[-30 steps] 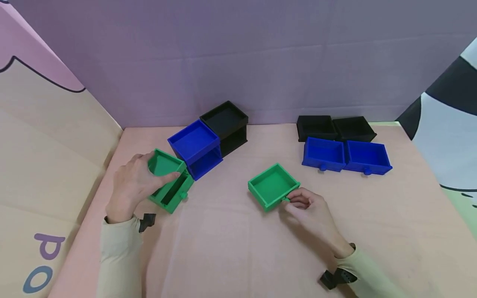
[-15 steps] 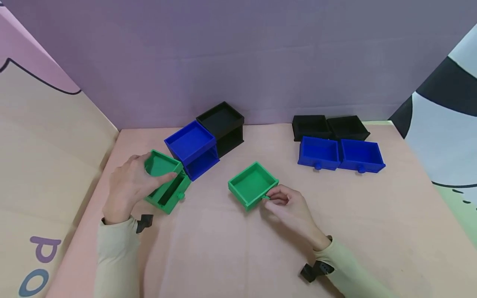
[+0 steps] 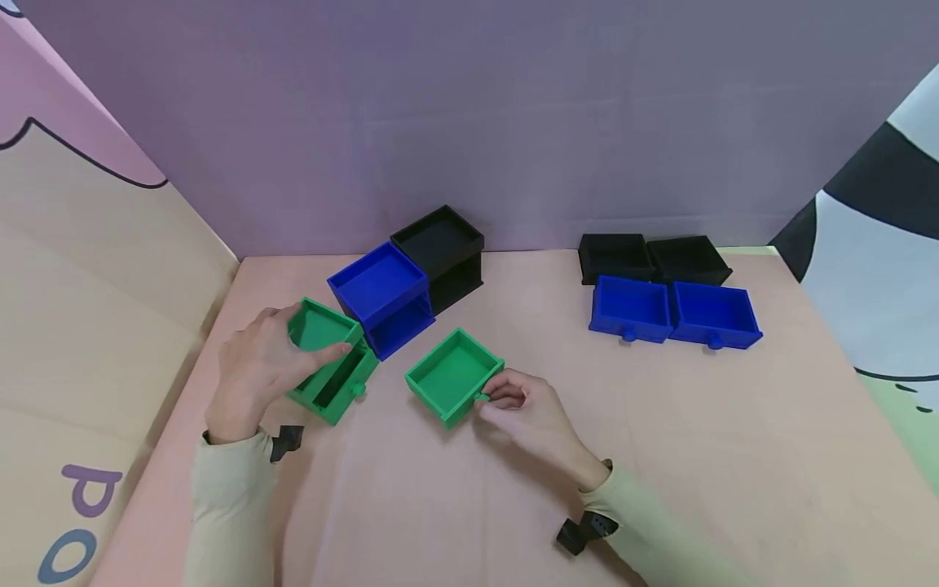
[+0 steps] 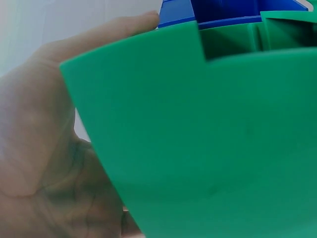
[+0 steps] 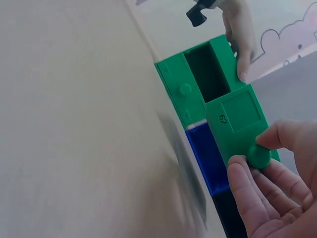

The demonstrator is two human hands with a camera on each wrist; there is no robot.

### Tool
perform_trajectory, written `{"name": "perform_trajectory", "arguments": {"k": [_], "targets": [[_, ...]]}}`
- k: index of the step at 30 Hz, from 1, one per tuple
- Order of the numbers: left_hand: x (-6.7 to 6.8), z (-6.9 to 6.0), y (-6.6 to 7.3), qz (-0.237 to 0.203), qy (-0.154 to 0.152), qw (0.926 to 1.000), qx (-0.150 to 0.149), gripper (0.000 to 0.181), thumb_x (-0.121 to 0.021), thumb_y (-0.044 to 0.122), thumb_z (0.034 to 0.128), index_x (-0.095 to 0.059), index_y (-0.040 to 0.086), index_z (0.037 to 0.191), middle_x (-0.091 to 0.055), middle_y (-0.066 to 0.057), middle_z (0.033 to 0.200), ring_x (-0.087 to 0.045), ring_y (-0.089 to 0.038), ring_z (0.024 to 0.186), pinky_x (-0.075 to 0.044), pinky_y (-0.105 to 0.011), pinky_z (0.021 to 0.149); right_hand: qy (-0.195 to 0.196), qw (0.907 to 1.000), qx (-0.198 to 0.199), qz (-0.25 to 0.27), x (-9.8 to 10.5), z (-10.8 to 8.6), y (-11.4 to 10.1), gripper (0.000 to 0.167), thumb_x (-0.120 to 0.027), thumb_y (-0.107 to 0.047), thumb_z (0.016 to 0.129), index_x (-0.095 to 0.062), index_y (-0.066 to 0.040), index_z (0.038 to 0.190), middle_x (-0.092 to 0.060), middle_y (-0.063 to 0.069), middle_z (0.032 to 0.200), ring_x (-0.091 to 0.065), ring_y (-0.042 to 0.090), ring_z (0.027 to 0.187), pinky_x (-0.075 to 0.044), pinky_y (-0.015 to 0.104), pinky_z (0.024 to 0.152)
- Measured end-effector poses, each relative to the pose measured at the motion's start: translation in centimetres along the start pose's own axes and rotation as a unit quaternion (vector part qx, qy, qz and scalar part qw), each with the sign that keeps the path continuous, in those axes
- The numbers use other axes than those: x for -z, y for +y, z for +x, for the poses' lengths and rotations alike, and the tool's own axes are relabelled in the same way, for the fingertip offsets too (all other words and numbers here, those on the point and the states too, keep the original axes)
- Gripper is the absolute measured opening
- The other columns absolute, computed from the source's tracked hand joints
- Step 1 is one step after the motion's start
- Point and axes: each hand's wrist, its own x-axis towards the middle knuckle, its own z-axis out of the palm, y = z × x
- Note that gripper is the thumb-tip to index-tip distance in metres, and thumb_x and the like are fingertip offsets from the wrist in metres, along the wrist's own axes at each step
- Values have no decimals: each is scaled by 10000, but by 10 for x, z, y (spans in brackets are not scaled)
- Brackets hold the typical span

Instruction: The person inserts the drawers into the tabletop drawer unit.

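My left hand [image 3: 260,363] grips a small green cabinet [image 3: 319,324] at the left, thumb over its top and fingers along its far side. Up close in the left wrist view, the green cabinet [image 4: 148,129] hides much of that hand. One slot is filled by a drawer with a round knob [image 5: 185,89]; the slot above it is an open, dark gap. My right hand [image 3: 535,416] pinches the knob [image 5: 259,156] of a loose green drawer [image 3: 451,375]. This drawer is held above the cloth, right of the cabinet, its open side up.
Against the green cabinet stands a blue cabinet [image 3: 377,281] with an open slot, then a black cabinet [image 3: 438,240] behind it. Two blue drawers [image 3: 631,302] and two black drawers [image 3: 614,254] lie at the back right. A purple cloth wall [image 3: 513,122] closes off the back.
My right hand has carried the green drawer leftward, closer to the green cabinet. The left hand keeps its grip on the cabinet, which has stayed in place.
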Motion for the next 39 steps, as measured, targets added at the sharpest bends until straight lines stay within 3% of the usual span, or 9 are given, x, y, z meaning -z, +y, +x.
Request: {"name": "perform_trajectory", "arguments": {"k": [5, 14, 20, 30, 39], "targets": [[-2, -1, -1, -2, 2, 10000, -48, 1146, -669, 852, 814, -480, 24, 1582, -569, -297, 1504, -656, -486, 1126, -544, -508, 796, -80, 9999, 9, 106, -16, 4, -7, 146, -796, -58, 874, -739, -72, 1007, -794, 65, 974, -747, 157, 884, -593, 225, 810], [-1, -1, -1, 41, -42, 10000, -4, 1153, -672, 855, 814, -474, 24, 1589, -553, -308, 1520, -670, -502, 1085, -537, -459, 731, -343, 9993, 106, 118, -42, 12, -20, 110, -785, -112, 897, -744, -98, 998, -790, 32, 962, -743, 176, 890, -602, 242, 803], [-1, -1, -1, 65, -65, 10000, 23, 1150, -665, 853, 820, -469, 26, 1594, -550, -312, 1520, -654, -524, 1127, -542, -484, 757, -492, 9984, 243, 146, -56, 15, -26, 119, -785, -125, 904, -746, -87, 1009, -793, 43, 969, -737, 161, 884, -598, 239, 803], [-3, 1, 2, 58, -42, 10000, 29, 1124, -679, 822, 833, -466, 22, 1594, -544, -308, 1527, -632, -533, 1189, -548, -553, 846, -517, 9982, 284, 108, -70, 23, -27, 106, -792, -110, 904, -748, -109, 1001, -791, 26, 958, -737, 155, 870, -604, 228, 795], [-3, 0, 0, 40, 94, 9999, -31, 1097, -701, 787, 842, -474, 14, 1587, -564, -314, 1503, -652, -528, 1145, -553, -550, 812, -670, 9970, 374, 115, -82, 28, -31, 114, -785, -112, 908, -749, -100, 1016, -787, 28, 982, -736, 133, 887, -603, 215, 815]]}}
